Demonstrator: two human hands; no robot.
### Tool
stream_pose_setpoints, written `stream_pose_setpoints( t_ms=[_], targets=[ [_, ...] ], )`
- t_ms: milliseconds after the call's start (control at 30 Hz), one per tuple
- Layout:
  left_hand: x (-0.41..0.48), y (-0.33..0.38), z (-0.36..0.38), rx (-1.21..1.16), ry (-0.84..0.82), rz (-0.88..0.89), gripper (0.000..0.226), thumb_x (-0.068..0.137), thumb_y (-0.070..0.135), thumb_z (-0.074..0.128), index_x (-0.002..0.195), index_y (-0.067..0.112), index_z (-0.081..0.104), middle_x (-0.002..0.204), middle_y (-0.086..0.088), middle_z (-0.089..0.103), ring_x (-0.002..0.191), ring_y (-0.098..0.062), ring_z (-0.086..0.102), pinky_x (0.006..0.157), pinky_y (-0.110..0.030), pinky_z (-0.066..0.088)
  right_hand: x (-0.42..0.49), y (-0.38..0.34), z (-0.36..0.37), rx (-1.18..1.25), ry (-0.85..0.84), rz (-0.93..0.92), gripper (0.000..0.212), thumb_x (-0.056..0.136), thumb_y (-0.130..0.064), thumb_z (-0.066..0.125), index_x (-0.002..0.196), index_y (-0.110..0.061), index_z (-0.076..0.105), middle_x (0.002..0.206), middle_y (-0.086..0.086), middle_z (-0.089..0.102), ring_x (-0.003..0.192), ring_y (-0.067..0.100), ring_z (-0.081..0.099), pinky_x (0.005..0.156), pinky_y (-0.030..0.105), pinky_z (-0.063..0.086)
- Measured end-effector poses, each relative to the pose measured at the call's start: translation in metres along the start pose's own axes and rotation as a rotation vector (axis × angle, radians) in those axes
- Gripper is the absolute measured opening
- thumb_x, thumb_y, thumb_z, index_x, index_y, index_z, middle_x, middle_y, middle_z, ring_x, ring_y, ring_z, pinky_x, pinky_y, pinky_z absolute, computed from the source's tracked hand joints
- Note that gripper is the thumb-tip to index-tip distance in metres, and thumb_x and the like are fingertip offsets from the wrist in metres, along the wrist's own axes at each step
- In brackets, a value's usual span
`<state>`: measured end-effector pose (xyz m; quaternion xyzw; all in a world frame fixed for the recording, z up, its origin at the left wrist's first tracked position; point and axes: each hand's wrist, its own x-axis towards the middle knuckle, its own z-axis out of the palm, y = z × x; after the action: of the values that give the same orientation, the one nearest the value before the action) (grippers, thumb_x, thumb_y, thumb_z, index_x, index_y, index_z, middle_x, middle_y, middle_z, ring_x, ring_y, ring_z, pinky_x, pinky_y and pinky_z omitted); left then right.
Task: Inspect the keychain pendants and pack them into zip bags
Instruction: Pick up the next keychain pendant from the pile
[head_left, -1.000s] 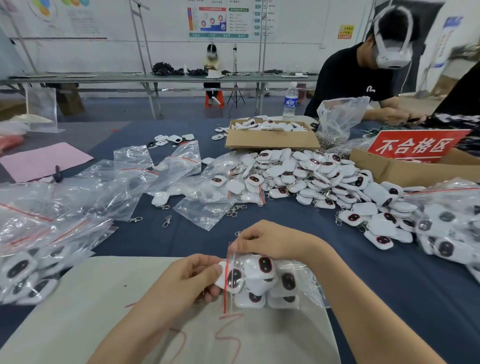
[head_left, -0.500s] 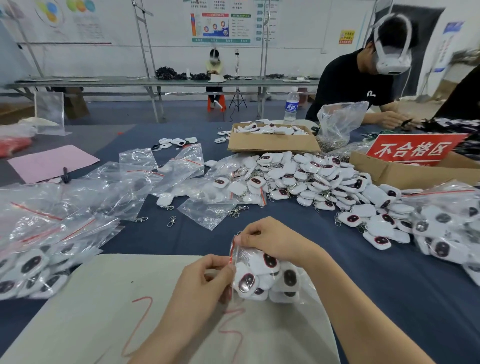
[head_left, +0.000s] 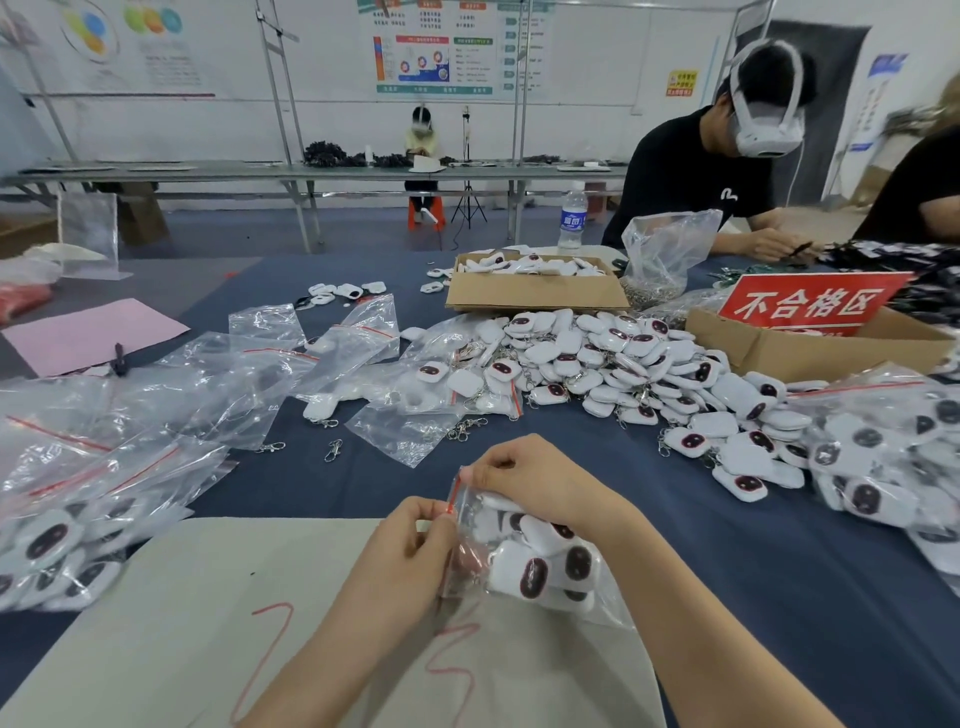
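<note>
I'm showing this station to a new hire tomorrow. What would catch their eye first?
The left hand and right hand pinch the red-striped mouth of a zip bag full of pendants. Behind it a heap of loose pendants spreads across the blue table, and a red sign stands in a cardboard box at right.

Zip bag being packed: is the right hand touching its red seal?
Touching. The head view shows the right hand pinching the top end of the red seal on the zip bag; the left hand pinches it lower down.
</note>
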<state>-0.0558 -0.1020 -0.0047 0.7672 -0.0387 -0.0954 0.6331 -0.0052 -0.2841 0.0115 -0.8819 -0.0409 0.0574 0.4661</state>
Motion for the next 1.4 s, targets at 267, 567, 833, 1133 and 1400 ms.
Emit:
stream_pose_setpoints(
  t_ms=[267,567,833,1133,1400],
  targets=[
    [0.013,-0.003,-0.015,0.104,-0.007,0.075,0.031,0.103,0.023,0.053,0.078,0.012,0.067,0.063,0.0,0.066,0.05,-0.012,0.06,0.044,-0.019,0.043,-0.002,-0.003,0.0,-0.114,-0.084,-0.026,0.034,0.096,-0.046,0.063,0.099,-0.015,0.076,0.102,0.014,0.073,0.088,0.025,0.067,0.084,0.037,0.053],
    [0.04,0.002,-0.011,-0.019,0.173,0.164,0.024,0.104,0.019,0.048,0.092,0.017,0.069,0.069,0.001,0.072,0.055,-0.008,0.059,0.049,-0.018,0.045,0.003,-0.006,-0.002,-0.218,-0.116,-0.014,0.035,0.1,-0.048,0.054,0.106,-0.018,0.073,0.102,0.003,0.073,0.098,0.021,0.067,0.088,0.038,0.052],
    [0.057,-0.012,-0.003,-0.189,0.214,0.135,0.028,0.104,0.024,0.05,0.088,0.027,0.072,0.073,-0.001,0.069,0.058,-0.013,0.056,0.053,-0.026,0.047,0.005,-0.01,-0.007,-0.272,-0.203,0.006,0.057,0.096,-0.058,0.055,0.069,-0.009,0.047,0.062,0.001,0.035,0.055,0.014,0.033,0.057,0.031,0.029],
    [0.012,-0.029,-0.013,-0.187,0.301,0.089,0.024,0.101,0.025,0.058,0.081,0.023,0.07,0.069,0.0,0.068,0.052,-0.01,0.058,0.048,-0.022,0.05,0.002,0.001,-0.014,-0.121,-0.199,-0.002,0.033,0.091,-0.058,0.064,0.069,-0.034,0.07,0.059,-0.014,0.05,0.056,0.006,0.043,0.062,0.025,0.038],
    [-0.016,-0.03,-0.003,0.12,0.067,0.222,0.011,0.09,0.038,0.068,0.098,0.045,0.068,0.088,0.014,0.07,0.069,-0.008,0.061,0.068,-0.03,0.051,-0.021,0.0,-0.029,0.021,0.065,-0.087,0.036,0.09,-0.058,0.063,0.079,-0.026,0.075,0.056,-0.009,0.055,0.053,0.006,0.041,0.059,0.022,0.035]
  ],
)
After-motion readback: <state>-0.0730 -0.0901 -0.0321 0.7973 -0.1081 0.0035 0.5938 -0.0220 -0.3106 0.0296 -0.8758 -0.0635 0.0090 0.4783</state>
